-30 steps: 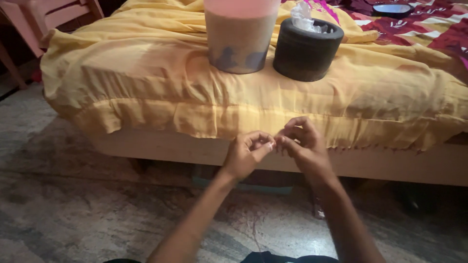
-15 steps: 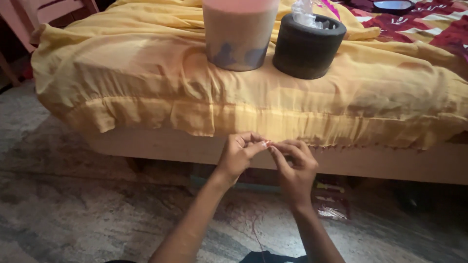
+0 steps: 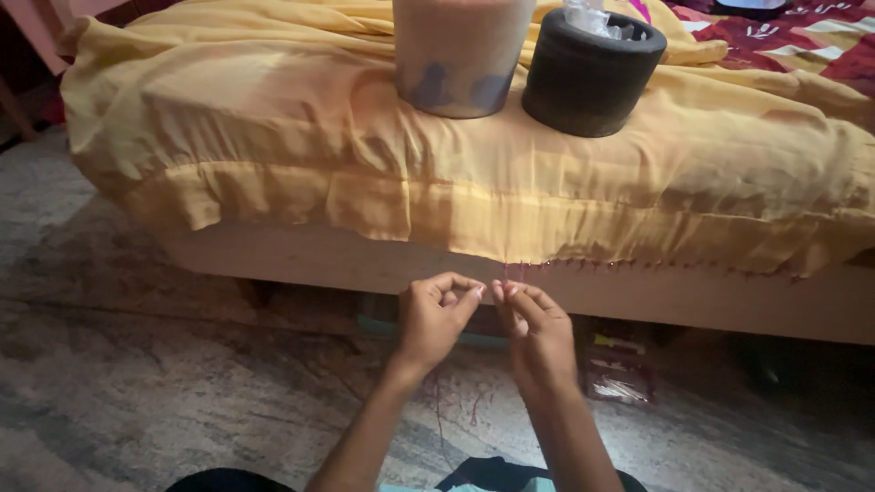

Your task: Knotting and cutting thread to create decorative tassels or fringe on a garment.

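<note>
Both hands, left [image 3: 436,314] and right [image 3: 533,326], pinch dark-red thread [image 3: 510,271] below the yellow cloth's hem [image 3: 510,251].

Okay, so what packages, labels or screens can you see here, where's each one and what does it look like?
Shiny packet: on the floor under the bed edge, right of the right hand; flat, dark with red and yellow patches.
Clear plastic wrapper: sticking out of the black round holder on the yellow cloth; crumpled, see-through.
Dark flat thing: at the top right on the bed, mostly cut off; cannot tell if it is a screen.
No signs in view.
</note>
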